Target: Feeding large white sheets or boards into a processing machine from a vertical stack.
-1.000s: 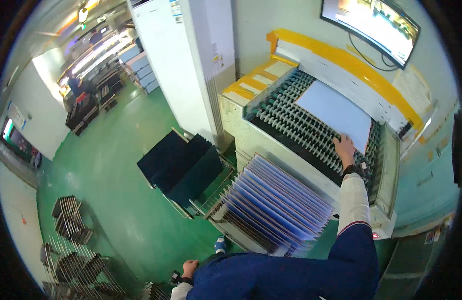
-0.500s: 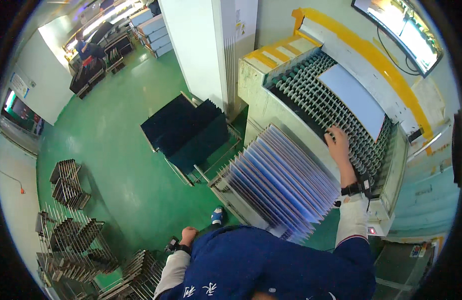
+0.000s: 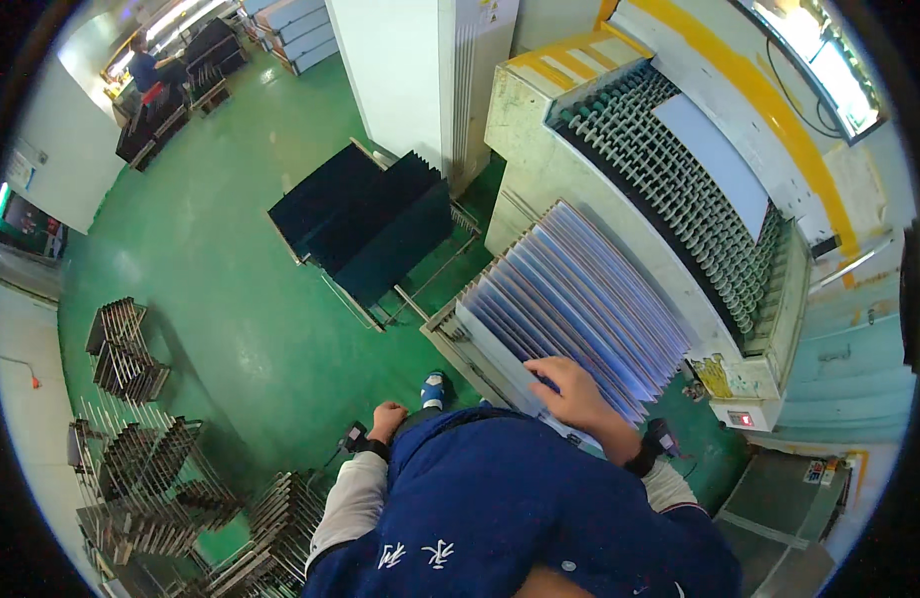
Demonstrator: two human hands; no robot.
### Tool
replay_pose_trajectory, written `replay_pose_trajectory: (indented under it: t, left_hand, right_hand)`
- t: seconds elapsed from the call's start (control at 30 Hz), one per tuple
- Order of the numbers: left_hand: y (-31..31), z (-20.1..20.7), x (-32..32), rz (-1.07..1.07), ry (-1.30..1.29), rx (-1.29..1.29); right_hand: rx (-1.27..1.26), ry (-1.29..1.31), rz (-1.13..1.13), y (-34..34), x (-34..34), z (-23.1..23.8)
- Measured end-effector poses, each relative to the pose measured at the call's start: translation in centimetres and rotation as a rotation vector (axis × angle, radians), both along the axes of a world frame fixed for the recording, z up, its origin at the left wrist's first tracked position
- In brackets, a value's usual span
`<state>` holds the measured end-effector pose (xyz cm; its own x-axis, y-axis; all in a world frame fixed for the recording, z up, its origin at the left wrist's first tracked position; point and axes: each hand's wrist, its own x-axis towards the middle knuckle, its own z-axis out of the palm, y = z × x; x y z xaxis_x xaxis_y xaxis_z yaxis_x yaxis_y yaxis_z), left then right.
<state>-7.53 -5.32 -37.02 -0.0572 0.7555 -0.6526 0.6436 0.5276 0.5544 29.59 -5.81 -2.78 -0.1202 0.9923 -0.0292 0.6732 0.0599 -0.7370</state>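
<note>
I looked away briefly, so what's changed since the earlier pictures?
The right hand has left the rollers, coming back toward the person and leftward to the near upright pale panels; whether it grips one is unclear. The flat white panel has slid toward the back of the machine. The left hand stays low; the dark panels stand as before.

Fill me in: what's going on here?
A person stands at a rack of upright pale panels. Their right hand is at the panels nearest the body; whether it grips one is unclear. The left hand is at their side, with nothing visible in it. Beyond the rack, a white sheet lies flat on a bed of rollers, with neither hand on it. Dark panels stand to the left.
</note>
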Motion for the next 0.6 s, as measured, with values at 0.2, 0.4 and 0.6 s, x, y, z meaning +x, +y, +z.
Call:
replay_pose_trajectory:
  t: [0.2,0.4,0.6]
  left_hand:
    - [-0.1,-1.7,-1.7,0.074,-0.102,-0.05]
    - [0.7,0.0,-0.9,-0.002,-0.024,0.023]
    - [-0.1,0.3,-1.6,0.046,0.024,0.044]
  right_hand:
    - [0.079,-0.125,-0.032,-0.8,-3.1,-1.1]
    - [-0.082,0.003,-0.172,-1.1,-4.5,-2.2]
    - [0.014,-0.149,-0.083,-0.8,-4.9,-6.1]
